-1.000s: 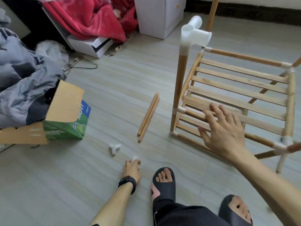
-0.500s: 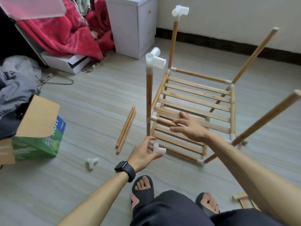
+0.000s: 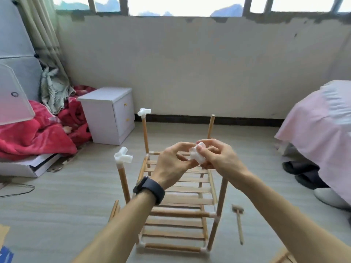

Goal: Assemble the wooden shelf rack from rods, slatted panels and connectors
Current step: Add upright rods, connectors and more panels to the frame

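Observation:
The half-built wooden rack [image 3: 176, 215] stands on the floor below my arms, with slatted shelves and several upright rods. White connectors cap the near-left rod [image 3: 123, 158] and the far-left rod [image 3: 144, 112]. The far-right rod [image 3: 210, 126] has a bare top. The near-right rod [image 3: 221, 198] rises behind my right wrist, its top hidden. A white plastic connector [image 3: 196, 155] is held above the rack between both hands. My left hand [image 3: 171, 164], with a black watch on the wrist, pinches its left side. My right hand [image 3: 214, 156] grips it from the right.
A small wooden mallet [image 3: 238, 221] lies on the floor right of the rack. Loose rods [image 3: 115, 209] lie at the left. A white bedside cabinet [image 3: 110, 114] and red blanket [image 3: 38, 135] are at the left, a pink-covered bed [image 3: 322, 126] and black slippers [image 3: 302, 173] at the right.
My left hand picked a white connector off the floor and lifted it above the rack. My right hand left the shelf slats and joined it on the connector. My head tilted up.

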A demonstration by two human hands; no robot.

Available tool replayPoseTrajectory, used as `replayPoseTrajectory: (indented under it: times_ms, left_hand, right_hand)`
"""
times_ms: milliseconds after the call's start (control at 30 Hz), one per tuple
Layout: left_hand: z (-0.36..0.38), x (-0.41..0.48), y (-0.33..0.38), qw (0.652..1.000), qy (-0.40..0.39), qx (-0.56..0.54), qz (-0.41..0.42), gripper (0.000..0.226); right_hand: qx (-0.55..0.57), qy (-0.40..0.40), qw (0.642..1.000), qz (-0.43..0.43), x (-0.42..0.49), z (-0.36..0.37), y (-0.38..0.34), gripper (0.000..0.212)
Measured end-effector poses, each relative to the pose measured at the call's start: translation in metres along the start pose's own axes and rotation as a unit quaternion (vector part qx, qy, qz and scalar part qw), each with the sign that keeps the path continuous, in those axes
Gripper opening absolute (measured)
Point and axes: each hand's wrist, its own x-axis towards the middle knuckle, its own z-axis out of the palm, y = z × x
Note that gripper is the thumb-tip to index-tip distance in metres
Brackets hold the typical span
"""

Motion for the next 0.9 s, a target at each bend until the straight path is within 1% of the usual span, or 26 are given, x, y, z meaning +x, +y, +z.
replayPoseTrajectory:
  times_ms: [33, 100, 167, 200, 267, 333, 400, 533, 600, 633, 700, 800, 900]
  left_hand:
    - [0.008, 0.004, 0.008, 1.000, 0.013, -0.024, -0.006, 0.045]
    - [0.024, 0.007, 0.019, 0.994, 0.035, -0.088, -0.045, 0.040]
    - [0.037, 0.006, 0.026, 0.986, 0.015, -0.146, -0.075, 0.034]
    - [0.042, 0.005, 0.027, 0.985, 0.005, -0.155, -0.071, 0.033]
    - [0.048, 0.001, 0.029, 0.987, 0.013, -0.151, -0.047, 0.033]
    - [0.049, -0.001, 0.028, 0.990, 0.048, -0.131, -0.028, 0.024]
    - [0.048, 0.000, 0.027, 0.986, 0.067, -0.144, -0.041, 0.017]
    - [0.045, 0.000, 0.030, 0.969, 0.023, -0.224, -0.100, 0.023]
    - [0.044, -0.001, 0.031, 0.959, 0.004, -0.258, -0.120, 0.026]
    - [0.043, -0.001, 0.031, 0.954, -0.001, -0.272, -0.128, 0.027]
    - [0.041, 0.001, 0.031, 0.950, -0.006, -0.278, -0.142, 0.028]
    - [0.042, 0.002, 0.031, 0.948, -0.011, -0.279, -0.153, 0.025]
    - [0.046, 0.004, 0.032, 0.949, -0.013, -0.277, -0.148, 0.023]
  right_hand:
    - [0.018, 0.033, 0.999, -0.015, -0.002, -0.008, -0.006, 0.026]
    - [0.064, 0.116, 0.991, -0.028, -0.006, -0.019, -0.010, 0.024]
    - [0.086, 0.180, 0.979, -0.032, -0.014, -0.022, -0.006, 0.023]
    - [0.085, 0.192, 0.977, -0.034, -0.018, -0.023, -0.003, 0.024]
    - [0.071, 0.183, 0.980, -0.037, -0.026, -0.022, 0.005, 0.028]
    - [0.059, 0.159, 0.985, -0.040, -0.032, -0.021, 0.009, 0.029]
    - [0.063, 0.136, 0.987, -0.050, -0.034, -0.021, 0.010, 0.025]
    - [0.062, 0.105, 0.992, -0.042, -0.033, -0.025, 0.010, 0.012]
    - [0.071, 0.049, 0.996, -0.035, -0.034, -0.028, 0.011, 0.018]
    - [0.057, 0.024, 0.997, -0.044, -0.035, -0.030, 0.012, 0.019]
    - [0.008, -0.001, 0.997, -0.077, -0.037, -0.031, 0.014, 0.019]
    - [-0.048, -0.004, 0.993, -0.106, -0.038, -0.032, 0.016, 0.031]
    - [-0.098, 0.029, 0.986, -0.129, -0.039, -0.035, 0.020, 0.042]
